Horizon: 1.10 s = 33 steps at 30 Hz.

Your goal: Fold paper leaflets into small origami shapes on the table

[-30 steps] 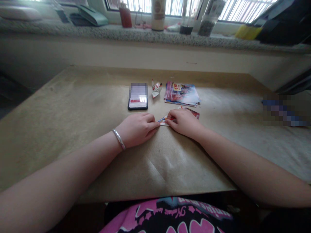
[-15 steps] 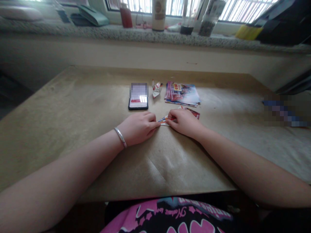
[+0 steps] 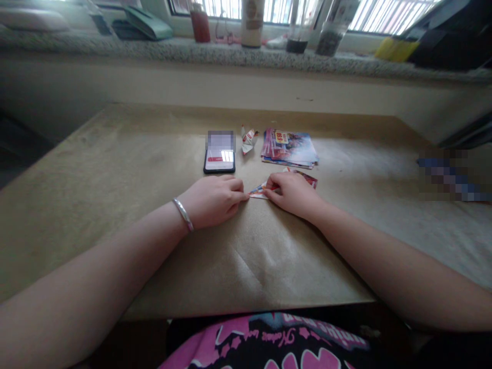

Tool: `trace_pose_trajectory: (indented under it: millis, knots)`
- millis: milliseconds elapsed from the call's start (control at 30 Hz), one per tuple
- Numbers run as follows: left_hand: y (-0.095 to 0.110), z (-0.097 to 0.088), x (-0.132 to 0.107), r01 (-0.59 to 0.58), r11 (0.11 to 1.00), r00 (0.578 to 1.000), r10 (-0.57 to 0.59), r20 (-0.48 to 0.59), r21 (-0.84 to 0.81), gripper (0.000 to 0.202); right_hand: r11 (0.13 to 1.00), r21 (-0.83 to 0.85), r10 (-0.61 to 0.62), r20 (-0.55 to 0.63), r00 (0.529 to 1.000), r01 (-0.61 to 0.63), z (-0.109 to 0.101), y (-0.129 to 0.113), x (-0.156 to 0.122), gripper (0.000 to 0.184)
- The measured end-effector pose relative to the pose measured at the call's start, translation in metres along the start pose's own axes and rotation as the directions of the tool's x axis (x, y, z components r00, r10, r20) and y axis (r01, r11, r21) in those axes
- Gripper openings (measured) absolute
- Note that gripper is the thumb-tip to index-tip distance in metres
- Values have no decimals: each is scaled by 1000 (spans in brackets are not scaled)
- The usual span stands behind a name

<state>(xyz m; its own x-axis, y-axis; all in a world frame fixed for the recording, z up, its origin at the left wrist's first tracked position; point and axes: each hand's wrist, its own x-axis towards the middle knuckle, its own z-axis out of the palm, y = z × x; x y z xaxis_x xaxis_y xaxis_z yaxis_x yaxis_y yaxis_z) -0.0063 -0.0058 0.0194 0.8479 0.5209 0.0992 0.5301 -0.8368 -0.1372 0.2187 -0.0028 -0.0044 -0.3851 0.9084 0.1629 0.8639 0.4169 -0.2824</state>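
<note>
Hands at work over a beige-covered table (image 3: 246,266): the right hand (image 3: 294,192) pinches a folded printed paper (image 3: 258,192) between thumb and fingers, while the left hand (image 3: 215,201), fingers loosely curled, brings a fingertip to the sheet's pointed end; whether it grips there cannot be told. The paper lies flat near the middle of the table, partly hidden under the right hand. Just beyond are a smartphone (image 3: 219,165), a small origami crane (image 3: 249,141) and a stack of glossy leaflets (image 3: 290,148), the crane between the other two. A silver bangle (image 3: 183,214) circles the left wrist; bottles line the granite windowsill (image 3: 169,51) behind.
</note>
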Motion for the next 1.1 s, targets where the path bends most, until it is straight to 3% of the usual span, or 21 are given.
trace_pose_trajectory:
  millis: [400, 767, 900, 1100]
  knots:
    - [-5, -2, -4, 21, 1000, 999, -20, 39, -16, 29, 1000, 0, -13, -9, 1000, 13, 3, 3, -1, 14]
    - [-10, 11, -2, 10, 987, 990, -33, -135, -161, 25, 1000, -7, -22, -21, 1000, 22, 2, 1, -1, 14]
    - [-4, 12, 1, -73, 988, 987, 53, -152, -135, 28, 1000, -16, -26, -25, 999, 25, 2, 0, 0, 15]
    - [3, 13, 2, -81, 993, 982, 64, -177, -87, 27, 1000, -2, -22, -27, 999, 21, 2, 1, 1, 17]
